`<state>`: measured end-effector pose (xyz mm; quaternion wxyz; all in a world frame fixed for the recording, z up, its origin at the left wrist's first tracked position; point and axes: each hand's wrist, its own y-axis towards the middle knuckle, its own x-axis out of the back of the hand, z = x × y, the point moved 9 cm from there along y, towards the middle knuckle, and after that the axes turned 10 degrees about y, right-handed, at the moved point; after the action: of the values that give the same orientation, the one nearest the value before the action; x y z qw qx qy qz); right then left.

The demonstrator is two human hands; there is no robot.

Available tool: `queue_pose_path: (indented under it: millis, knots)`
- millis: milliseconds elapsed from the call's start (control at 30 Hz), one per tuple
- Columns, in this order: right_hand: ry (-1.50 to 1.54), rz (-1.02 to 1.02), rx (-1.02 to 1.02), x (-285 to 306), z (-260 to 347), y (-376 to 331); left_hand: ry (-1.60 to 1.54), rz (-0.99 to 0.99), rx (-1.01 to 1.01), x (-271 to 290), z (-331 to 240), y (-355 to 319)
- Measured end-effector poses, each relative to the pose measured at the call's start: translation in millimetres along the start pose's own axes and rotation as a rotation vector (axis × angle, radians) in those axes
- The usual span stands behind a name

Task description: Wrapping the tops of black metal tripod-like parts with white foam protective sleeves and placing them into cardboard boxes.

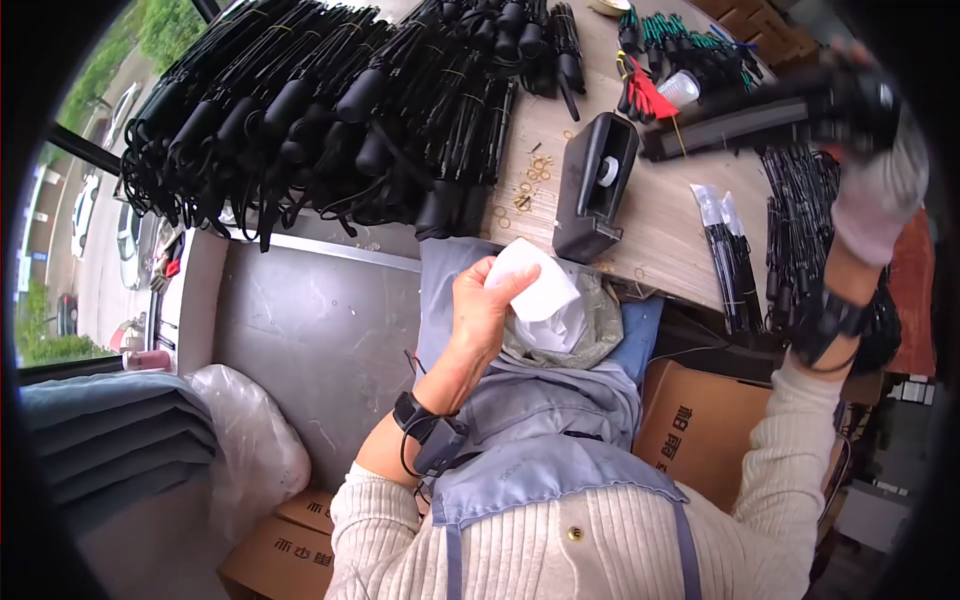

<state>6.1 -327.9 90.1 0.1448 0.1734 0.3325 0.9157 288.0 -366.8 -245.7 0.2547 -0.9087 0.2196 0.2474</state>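
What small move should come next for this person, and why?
Probably bring the right hand, which seems to hold a blurred dark item, toward the white piece: the left hand pinches that piece mid-view, while the right is far out to the side.

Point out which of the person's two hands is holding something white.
The left hand, pinching a white piece under its thumb; the raised right hand is blurred beside a long black object.

Sheet [550, 288] — white; dispenser [586, 185] — black
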Motion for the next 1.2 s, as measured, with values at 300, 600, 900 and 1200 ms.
queue_pose_path:
  millis: [300, 600, 900, 1200]
  knots:
    - [0.347, -0.394, -0.668, -80.9, -62.9, -210.0, 0.075, -0.098, -0.142, -21.8, -21.0, 16.9]
    - [-0.342, 0.253, -0.401, -138.6, -47.3, -243.0, 0.406, 0.016, -0.271, -68.5, -35.5, 24.9]
    - [-0.446, 0.184, -0.488, -113.2, -56.7, -246.2, 0.675, 0.416, -0.325, -115.7, -12.5, -24.9]
    - [0.826, 0.100, -0.751, -81.9, -80.8, -220.4, 0.150, 0.826, 0.315, -153.0, 69.6, -39.4]
